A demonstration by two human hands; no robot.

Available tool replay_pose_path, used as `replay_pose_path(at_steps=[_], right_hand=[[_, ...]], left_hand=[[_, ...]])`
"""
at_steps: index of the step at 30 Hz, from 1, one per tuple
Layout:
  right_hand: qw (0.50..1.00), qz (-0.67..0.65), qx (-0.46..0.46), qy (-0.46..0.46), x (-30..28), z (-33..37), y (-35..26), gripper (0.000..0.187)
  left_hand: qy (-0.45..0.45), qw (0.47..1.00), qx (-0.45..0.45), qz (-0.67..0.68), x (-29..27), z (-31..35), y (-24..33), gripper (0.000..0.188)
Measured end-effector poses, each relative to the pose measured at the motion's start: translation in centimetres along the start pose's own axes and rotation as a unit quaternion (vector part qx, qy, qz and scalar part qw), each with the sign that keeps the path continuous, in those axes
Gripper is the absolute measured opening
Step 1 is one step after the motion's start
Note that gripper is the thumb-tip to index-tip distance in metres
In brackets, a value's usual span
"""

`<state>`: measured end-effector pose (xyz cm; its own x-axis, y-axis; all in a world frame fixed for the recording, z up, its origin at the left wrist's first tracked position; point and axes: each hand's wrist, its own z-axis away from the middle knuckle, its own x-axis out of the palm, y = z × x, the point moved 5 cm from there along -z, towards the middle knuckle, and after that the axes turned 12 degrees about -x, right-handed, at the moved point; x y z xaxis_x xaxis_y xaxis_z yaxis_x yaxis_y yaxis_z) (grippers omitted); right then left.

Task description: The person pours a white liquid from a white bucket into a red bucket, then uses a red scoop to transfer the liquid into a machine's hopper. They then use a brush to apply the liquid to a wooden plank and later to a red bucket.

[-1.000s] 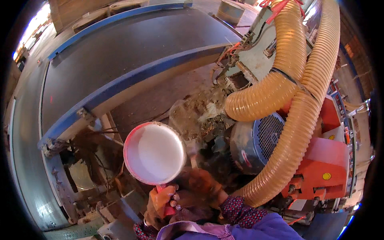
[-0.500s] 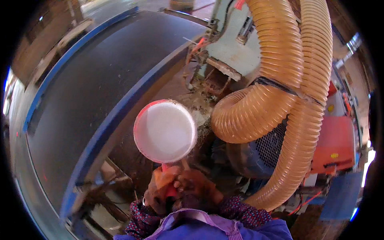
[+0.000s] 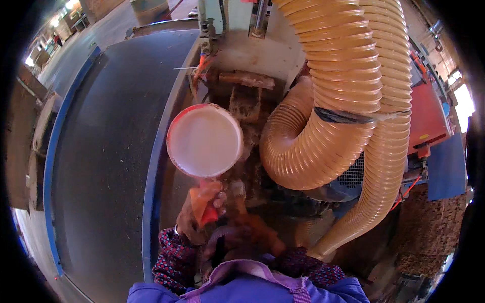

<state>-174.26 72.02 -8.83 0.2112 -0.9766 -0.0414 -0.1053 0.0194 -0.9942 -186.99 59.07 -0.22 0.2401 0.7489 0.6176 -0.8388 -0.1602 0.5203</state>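
Note:
My left hand is closed on the red handle of a round pan. The pan has a red rim and a pale, whitish inside, and it is held out ahead of me beside the conveyor-like belt. Something orange covers part of that hand. My right hand is apart from the handle, lower and to the right, smeared by motion. A pale, narrow object shows just above it; I cannot make out what it is or whether that hand holds it.
A wide dark belt bed with blue edges runs along my left. Thick ribbed amber hoses curve down on the right, in front of a mesh-covered motor. A pale machine body stands ahead. A red cabinet is at far right.
My right hand has come away from the left and the handle, moving down and right. The pan sits slightly higher in view. The view has turned, so the belt bed looks straighter.

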Motion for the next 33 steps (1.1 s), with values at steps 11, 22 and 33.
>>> replay_pose_path(at_steps=[11,22,33], right_hand=[[0.782,-0.520,0.338,0.069,-2.8,-3.6,-3.0,0.033],[0.937,-0.278,0.169,-0.126,-5.4,-3.3,5.5,0.080],[0.982,-0.150,-0.044,-0.108,-6.7,-5.7,0.4,0.045]], left_hand=[[0.004,0.995,0.075,-0.063,0.8,-5.6,3.7,0.042],[0.046,0.974,0.098,-0.199,0.7,-8.9,5.1,0.036],[0.092,0.984,0.043,-0.143,1.7,-10.2,6.6,0.028]])
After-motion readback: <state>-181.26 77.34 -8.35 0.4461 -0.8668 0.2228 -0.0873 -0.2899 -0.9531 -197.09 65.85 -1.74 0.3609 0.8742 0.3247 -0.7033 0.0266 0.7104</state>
